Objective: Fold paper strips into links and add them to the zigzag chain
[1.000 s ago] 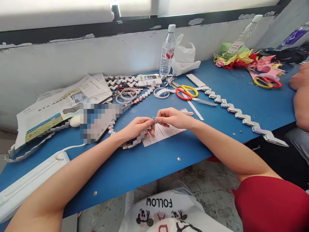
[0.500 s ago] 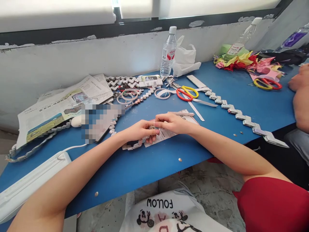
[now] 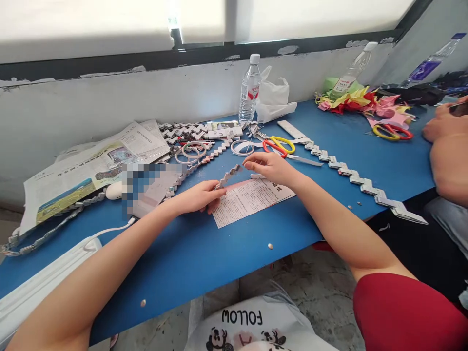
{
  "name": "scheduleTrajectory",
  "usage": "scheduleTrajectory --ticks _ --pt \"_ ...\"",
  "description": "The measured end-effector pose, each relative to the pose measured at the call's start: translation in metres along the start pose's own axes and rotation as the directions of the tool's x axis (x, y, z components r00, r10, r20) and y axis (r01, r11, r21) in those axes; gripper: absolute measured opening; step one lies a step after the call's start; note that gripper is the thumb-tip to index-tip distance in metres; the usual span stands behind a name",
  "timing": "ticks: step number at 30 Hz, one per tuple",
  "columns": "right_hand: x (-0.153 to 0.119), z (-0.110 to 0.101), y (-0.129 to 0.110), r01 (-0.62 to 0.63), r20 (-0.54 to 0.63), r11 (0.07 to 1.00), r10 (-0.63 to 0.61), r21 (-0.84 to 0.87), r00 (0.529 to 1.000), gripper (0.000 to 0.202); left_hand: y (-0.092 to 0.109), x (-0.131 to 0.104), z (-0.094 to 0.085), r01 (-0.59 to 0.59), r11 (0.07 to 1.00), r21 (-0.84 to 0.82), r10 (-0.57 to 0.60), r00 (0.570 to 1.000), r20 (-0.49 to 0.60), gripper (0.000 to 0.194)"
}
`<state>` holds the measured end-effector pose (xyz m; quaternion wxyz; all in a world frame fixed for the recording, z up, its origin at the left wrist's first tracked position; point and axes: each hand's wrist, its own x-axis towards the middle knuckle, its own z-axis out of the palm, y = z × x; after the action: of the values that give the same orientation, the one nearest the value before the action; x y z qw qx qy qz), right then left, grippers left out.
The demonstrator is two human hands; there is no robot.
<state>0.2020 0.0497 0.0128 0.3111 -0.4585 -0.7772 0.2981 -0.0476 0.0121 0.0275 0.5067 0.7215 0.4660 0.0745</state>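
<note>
A short zigzag chain of folded newspaper (image 3: 229, 176) rises from my left hand (image 3: 203, 197), its lower end pinched between thumb and fingers. At the chain's upper tip is my right hand (image 3: 266, 166), fingers curved and slightly apart. Whether its fingertips touch the tip is hard to make out. Below both hands lies a flat piece of printed newspaper (image 3: 248, 200) on the blue table (image 3: 204, 258).
Scissors (image 3: 280, 146), tape rolls (image 3: 192, 152) and a water bottle (image 3: 250, 90) stand or lie behind my hands. A long folded-paper chain (image 3: 351, 176) runs along the right. Newspapers (image 3: 98, 165) and a white power strip (image 3: 47, 287) are left. Another person's hand (image 3: 444, 122) is far right.
My hands were together over the chain; now my right hand has moved up and away to its tip. The chain sticks up from my left hand, and more of the newspaper piece shows.
</note>
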Motion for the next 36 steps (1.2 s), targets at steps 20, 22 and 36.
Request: scheduleTrajectory --ticks 20,22,36 --pt "-0.011 -0.007 -0.006 0.047 0.199 0.994 -0.026 -0.098 0.980 0.020 -0.004 -0.001 0.045 -0.274 0.860 0.431 0.478 0.730 -0.488 0.033" --pt "-0.015 0.002 -0.012 0.145 0.188 0.988 -0.134 -0.046 0.973 0.017 -0.003 -0.001 0.052 -0.324 0.929 0.181 0.367 0.731 -0.575 0.038" --pt "-0.026 0.026 -0.026 0.148 0.120 0.983 -0.161 0.111 0.980 0.019 -0.010 0.008 0.048 -0.377 0.885 -0.272 0.141 0.775 -0.615 0.029"
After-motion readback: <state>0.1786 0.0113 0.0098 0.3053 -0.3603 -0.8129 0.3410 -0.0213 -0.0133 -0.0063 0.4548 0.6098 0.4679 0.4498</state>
